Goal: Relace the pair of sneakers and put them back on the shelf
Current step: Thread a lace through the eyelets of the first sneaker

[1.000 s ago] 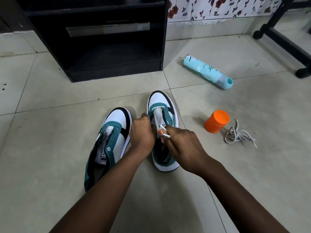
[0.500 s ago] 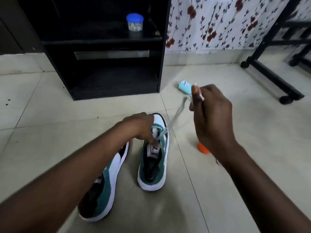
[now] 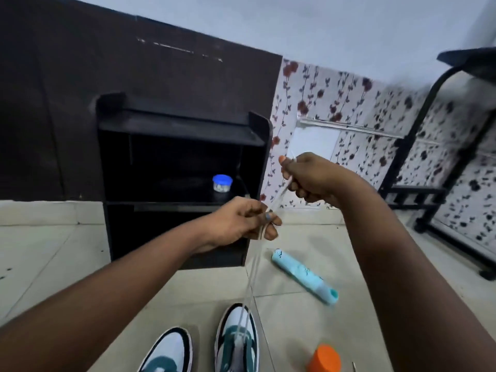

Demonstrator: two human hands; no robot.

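Note:
Two white, teal and black sneakers stand toes forward on the tiled floor at the bottom edge: the left sneaker and the right sneaker. A pale lace rises taut from the right sneaker's eyelets up to both hands. My left hand pinches the lace at chest height in front of the shelf. My right hand grips the lace's upper end, higher and to the right. The black shelf unit stands behind the hands against a dark wall.
A light blue bottle lies on the floor right of the shelf. An orange cup stands at the bottom right. A small blue-lidded jar sits on the shelf's middle board. A black metal frame stands at the right, by floral wallpaper.
Both hands rose from the right sneaker and drew the lace up taut. The left hand left the shoe and now pinches the lace. The view tilted upward.

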